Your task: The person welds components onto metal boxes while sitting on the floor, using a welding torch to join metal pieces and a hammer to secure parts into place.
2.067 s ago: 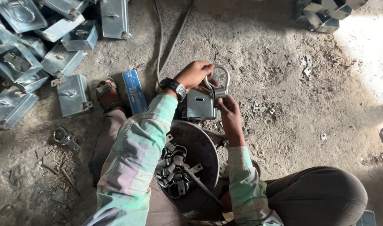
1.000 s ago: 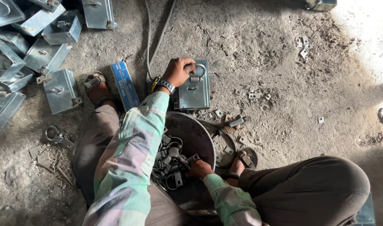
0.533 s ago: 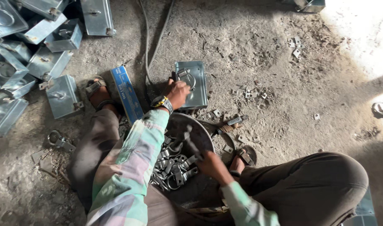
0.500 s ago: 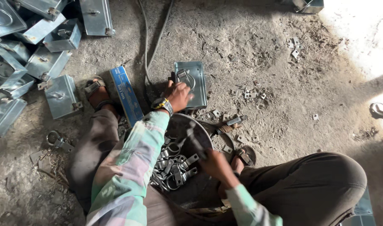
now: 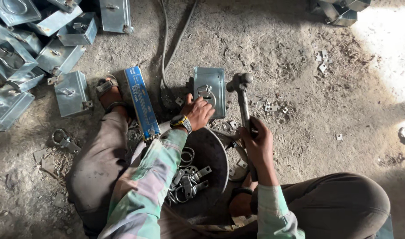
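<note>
A grey metal box lies flat on the dirt floor in front of me. My left hand rests on its near edge, fingers at a ring-shaped handle fitting on the lid. My right hand grips the shaft of a metal hammer, whose head hangs just right of the box. Between my legs sits a dark round pan holding several metal rings and clips.
Several similar metal boxes are piled at the upper left. A long blue carton lies beside my sandalled foot. Cables run up the floor. Small metal bits are scattered right of the box.
The box went from held up in both hands to lying flat on the floor. My right hand reached into the pan, then came up holding the hammer beside the box.
</note>
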